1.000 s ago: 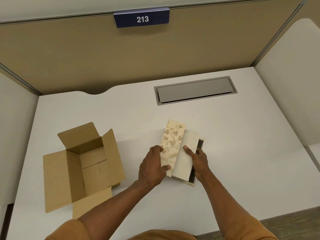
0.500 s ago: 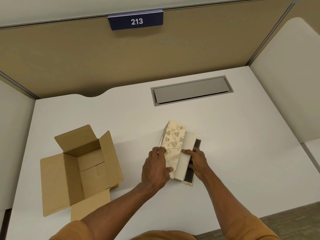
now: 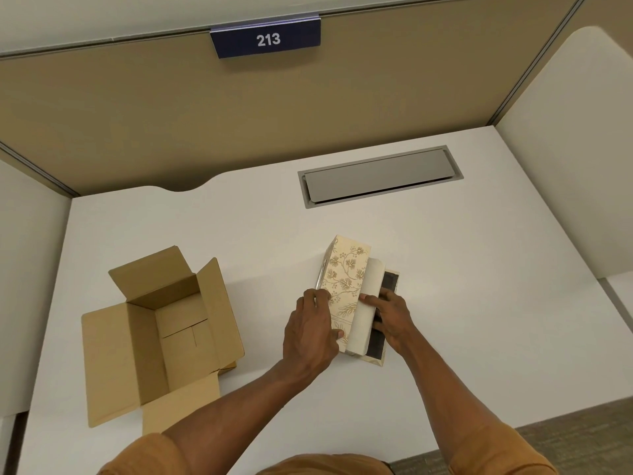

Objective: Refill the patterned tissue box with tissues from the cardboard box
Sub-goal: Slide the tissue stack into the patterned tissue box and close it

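Observation:
The patterned tissue box [image 3: 346, 275], cream with gold leaves, stands on its side in the middle of the white desk [image 3: 479, 269]. A white tissue pack [image 3: 364, 310] sticks partly out of its open right side, over a flap with a dark inner face [image 3: 375, 342]. My left hand [image 3: 310, 332] grips the box's near left side. My right hand [image 3: 390, 315] presses its fingers flat against the tissue pack. The cardboard box [image 3: 164, 334] sits open to the left, and its inside looks empty.
A grey cable hatch [image 3: 378, 176] is set into the desk behind the tissue box. Tan and white partition walls [image 3: 565, 132] close in the desk at the back and on both sides. A sign reading 213 [image 3: 267, 39] hangs on the back wall.
The tissue pack has gone further into the patterned box, so less white shows. My right hand has moved left with it; my left hand keeps its hold.

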{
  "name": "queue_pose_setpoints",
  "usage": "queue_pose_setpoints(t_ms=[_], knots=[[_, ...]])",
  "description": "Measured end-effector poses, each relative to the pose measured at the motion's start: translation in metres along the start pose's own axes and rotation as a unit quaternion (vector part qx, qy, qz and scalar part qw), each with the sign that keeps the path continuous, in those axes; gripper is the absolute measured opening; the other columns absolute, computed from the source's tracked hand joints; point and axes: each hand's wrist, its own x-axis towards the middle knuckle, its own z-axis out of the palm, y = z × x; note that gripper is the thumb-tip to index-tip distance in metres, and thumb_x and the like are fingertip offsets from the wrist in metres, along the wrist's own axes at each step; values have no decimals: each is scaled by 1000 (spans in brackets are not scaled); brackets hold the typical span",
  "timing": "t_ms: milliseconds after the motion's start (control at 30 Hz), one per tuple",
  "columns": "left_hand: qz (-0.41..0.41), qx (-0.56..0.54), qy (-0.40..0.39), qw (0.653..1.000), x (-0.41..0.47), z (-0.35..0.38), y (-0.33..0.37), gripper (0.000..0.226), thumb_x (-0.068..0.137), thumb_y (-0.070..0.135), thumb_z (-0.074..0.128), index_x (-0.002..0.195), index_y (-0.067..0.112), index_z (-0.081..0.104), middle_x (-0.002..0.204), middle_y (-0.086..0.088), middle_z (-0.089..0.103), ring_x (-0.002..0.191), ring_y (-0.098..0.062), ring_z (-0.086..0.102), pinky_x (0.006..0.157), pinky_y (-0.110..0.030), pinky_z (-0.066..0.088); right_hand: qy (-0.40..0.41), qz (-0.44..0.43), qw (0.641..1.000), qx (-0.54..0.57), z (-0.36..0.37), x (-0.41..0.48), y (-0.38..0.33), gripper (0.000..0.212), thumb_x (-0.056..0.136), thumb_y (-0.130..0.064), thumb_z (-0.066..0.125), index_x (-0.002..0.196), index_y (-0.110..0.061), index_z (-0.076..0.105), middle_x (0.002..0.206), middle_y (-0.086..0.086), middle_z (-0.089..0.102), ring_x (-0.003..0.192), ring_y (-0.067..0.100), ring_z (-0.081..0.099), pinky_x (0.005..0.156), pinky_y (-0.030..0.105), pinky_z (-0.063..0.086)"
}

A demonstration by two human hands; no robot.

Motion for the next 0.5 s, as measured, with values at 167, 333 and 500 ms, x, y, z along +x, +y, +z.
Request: queue_pose_setpoints(t_ms=[167,333,500], knots=[[7,7,0,1000,-3,2,4,78,85,38,87,144,18,40,144,-7,52,124,-25,59,92,-36,62,7,5,1000,22,1,1,2,56,92,-3,80,142,-2,54,130,22,74,115,41,74,95,59,62],[11,15,-4,1000,-4,4,9,81,86,41,85,147,19,38,147,-8,50,124,-24,59,95,-35,61,17,-11,1000,0,2,2,5,58,93,-8,81,143,-4,52,131,23,71,117,42,73,101,63,60],[19,35,-2,999,-5,8,12,83,85,43,85,148,18,38,148,-10,51,123,-25,60,94,-35,59,35,-31,998,-37,3,3,8,57,95,-15,80,145,-6,54,130,22,73,118,40,73,105,64,58]])
